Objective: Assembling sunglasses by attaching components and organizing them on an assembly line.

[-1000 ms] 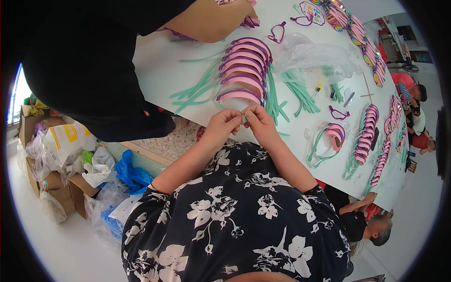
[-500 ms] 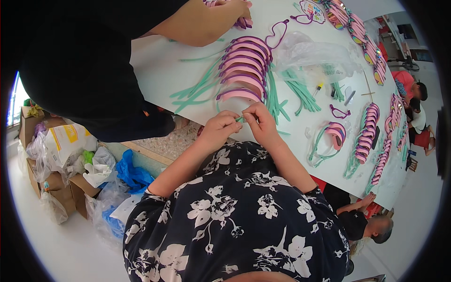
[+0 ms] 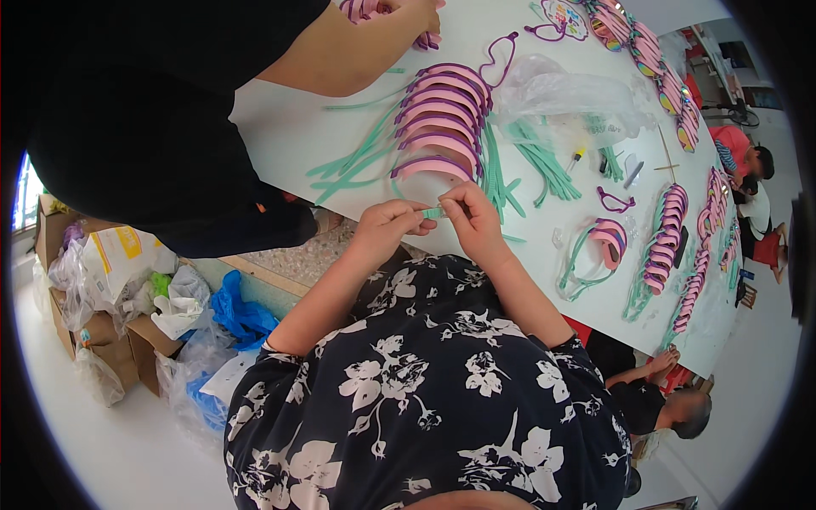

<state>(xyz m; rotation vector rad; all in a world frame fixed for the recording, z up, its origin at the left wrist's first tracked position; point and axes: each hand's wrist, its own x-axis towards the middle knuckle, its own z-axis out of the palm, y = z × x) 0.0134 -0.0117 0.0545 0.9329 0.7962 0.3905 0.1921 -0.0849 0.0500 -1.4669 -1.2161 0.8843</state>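
Packaging: a crumpled clear plastic bag (image 3: pixel 568 95) lay on the white table (image 3: pixel 289 127) toward its far side, just right of the stacked pink headbands (image 3: pixel 442 119); contents could not be made out. On the floor at the left stood brown cardboard boxes (image 3: pixel 102 340) holding white bags with yellow-and-white packs (image 3: pixel 115 255) on top. A blue plastic bag (image 3: pixel 242 310) lay beside them, nearer the table edge. Print on the packs too small to resolve.

Hands: both of the wearer's forearms reached up from the lower edge and met at the near table edge. The left hand (image 3: pixel 384 228) and the right hand (image 3: pixel 474 223) each pinched one end of a short mint-green strip (image 3: pixel 433 212) between thumb and fingertips, fingers curled, the other fingers tucked. The strip was held level between the two hands, just above the table edge and just in front of the lowest pink headband.

Another person in a black top leaned over the far left of the table; that person's hand (image 3: pixel 421 15) rested on purple pieces at the top edge.

Surroundings: loose green strips (image 3: pixel 357 161) fanned out left of the headband stack, more green strips (image 3: pixel 544 166) to its right. Rows of pink and purple headbands (image 3: pixel 667 234) ran along the right side of the table. One assembled pink-and-green headband (image 3: pixel 599 246) lay apart, near the right forearm.
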